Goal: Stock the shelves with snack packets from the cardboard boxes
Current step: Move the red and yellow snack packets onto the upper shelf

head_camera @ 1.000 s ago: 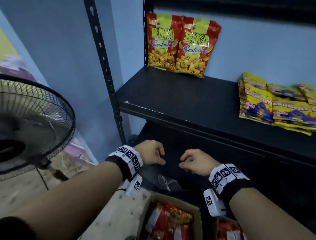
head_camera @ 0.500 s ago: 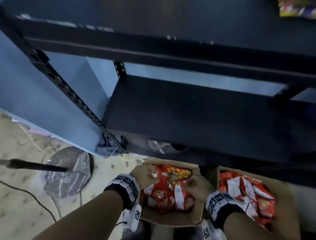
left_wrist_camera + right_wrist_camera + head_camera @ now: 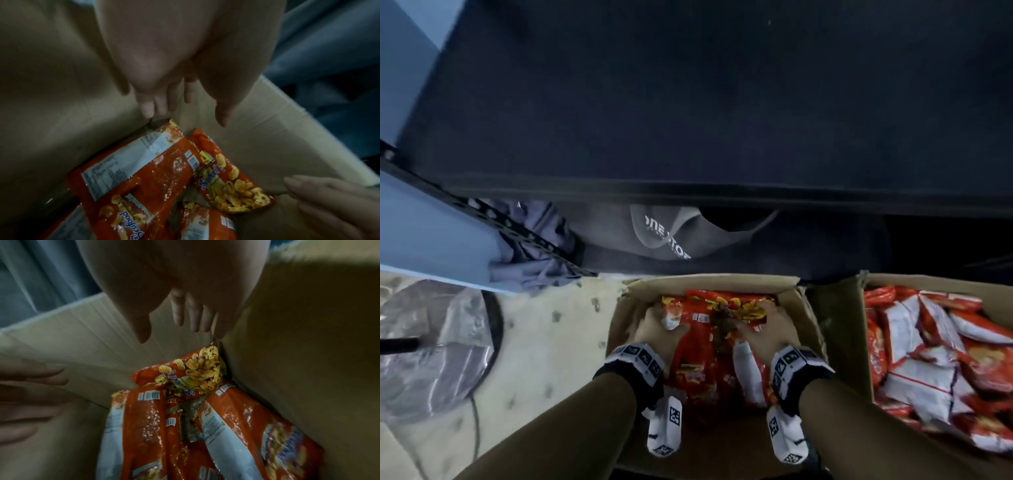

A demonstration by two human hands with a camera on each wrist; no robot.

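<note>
Inside the left cardboard box (image 3: 796,308), the left hand (image 3: 654,329) and right hand (image 3: 770,327) are reaching with fingers (image 3: 162,104) extended, gripping nothing yet, flanking the snack packets (image 3: 709,342). Slippery packets are likely spilling if squeezed loosely. Wrist views are showing spread fingers; the head view alone is showing the empty shelf (image 3: 688,120).

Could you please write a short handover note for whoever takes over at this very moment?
Left hand and right hand: both open, fingers straight, pushed down at either side of the red snack packets in the left cardboard box; nothing gripped yet.
The second box beside it is full of packets.
The dark shelf above shows none here.
Left: lift a bundle and shelve it, then empty both boxes.
</note>
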